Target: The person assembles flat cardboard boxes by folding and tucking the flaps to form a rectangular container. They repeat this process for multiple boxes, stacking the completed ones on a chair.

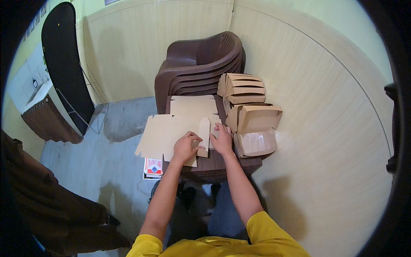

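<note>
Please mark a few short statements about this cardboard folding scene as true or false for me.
1. Both hands, left and right, rest on the flat brown cardboard box blank. True.
2. The stacked plastic chairs are white. False: they are dark brown.
3. An open brown cardboard box with a hinged lid sits to the right of the hands. True.
4. The person's sleeves are blue. False: they are yellow.

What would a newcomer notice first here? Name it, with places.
Both hands, left hand and right hand, press on a flat brown cardboard box blank at the centre, spread over a dark stool. Right of them sits a pile of folded boxes, and behind stands a stack of brown plastic chairs.
</note>
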Tool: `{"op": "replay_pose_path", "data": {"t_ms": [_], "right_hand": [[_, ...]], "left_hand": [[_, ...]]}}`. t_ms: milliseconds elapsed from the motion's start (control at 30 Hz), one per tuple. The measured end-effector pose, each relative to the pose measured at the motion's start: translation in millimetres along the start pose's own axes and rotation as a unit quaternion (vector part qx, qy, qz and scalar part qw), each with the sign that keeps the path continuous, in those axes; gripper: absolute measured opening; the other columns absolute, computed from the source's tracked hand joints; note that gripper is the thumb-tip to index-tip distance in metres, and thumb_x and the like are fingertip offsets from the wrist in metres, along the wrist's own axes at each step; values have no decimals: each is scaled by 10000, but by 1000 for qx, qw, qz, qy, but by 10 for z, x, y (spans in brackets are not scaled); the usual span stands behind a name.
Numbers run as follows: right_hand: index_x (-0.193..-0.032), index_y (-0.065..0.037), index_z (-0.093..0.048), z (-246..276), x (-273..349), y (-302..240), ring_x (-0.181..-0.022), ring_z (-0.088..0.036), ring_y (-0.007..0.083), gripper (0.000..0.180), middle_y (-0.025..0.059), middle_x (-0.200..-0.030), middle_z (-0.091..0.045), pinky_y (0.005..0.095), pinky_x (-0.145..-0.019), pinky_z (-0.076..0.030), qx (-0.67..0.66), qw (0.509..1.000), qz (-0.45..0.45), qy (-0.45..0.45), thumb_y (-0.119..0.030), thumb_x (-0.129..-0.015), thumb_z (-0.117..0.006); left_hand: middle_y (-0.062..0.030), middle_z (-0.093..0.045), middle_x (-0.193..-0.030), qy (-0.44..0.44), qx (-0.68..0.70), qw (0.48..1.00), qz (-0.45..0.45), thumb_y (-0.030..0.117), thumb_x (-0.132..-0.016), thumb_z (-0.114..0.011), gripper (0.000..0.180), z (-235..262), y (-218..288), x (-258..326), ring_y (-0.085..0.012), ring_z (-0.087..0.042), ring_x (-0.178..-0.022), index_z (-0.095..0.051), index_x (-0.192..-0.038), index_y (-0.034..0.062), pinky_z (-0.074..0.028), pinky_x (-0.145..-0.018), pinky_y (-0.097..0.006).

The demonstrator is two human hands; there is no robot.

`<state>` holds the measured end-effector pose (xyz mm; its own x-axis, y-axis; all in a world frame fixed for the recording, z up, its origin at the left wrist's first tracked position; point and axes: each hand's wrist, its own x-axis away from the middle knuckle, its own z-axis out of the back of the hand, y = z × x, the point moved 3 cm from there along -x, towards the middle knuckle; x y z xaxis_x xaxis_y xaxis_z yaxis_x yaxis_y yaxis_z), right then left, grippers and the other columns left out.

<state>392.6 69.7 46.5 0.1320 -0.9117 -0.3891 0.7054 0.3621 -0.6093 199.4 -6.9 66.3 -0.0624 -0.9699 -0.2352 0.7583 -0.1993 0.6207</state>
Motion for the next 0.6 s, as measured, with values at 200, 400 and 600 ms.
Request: {"op": "replay_pose_path", "data": {"t_ms": [200, 400, 600], "right_hand": [[-1286, -94, -701, -131, -190, 54, -1168, -609, 324, 446, 77, -1162, -713, 490, -1009, -471, -1, 1000, -7, -10, -210, -867, -800], [-1275, -108, -735, -261, -220, 105, -1145, -637, 330, 445, 97, -1127, -713, 496, -1008, -488, -13, 998, -47, -51, -110, -830, -764], [-1158, -88, -803, -158, -164, 120, -1020, -678, 306, 349, 107, -1038, -705, 406, -894, -553, -102, 993, 48, -44, 10, -832, -726]], "left_hand": [[-50, -775, -1000, 10, 24, 997, 78, 395, -908, -818, 370, 70, 68, -62, -285, -719, -1069, -795, -1210, 182, -561, -891, -435], [-89, -726, -1081, 63, -27, 997, 45, 349, -918, -811, 536, -114, -20, -263, -302, -652, -1084, -678, -1415, 199, -500, -951, -455], [-78, -660, -1207, 72, -70, 995, -5, 288, -931, -785, 494, -204, -38, -324, -291, -601, -1176, -677, -1409, 221, -455, -986, -463]]}}
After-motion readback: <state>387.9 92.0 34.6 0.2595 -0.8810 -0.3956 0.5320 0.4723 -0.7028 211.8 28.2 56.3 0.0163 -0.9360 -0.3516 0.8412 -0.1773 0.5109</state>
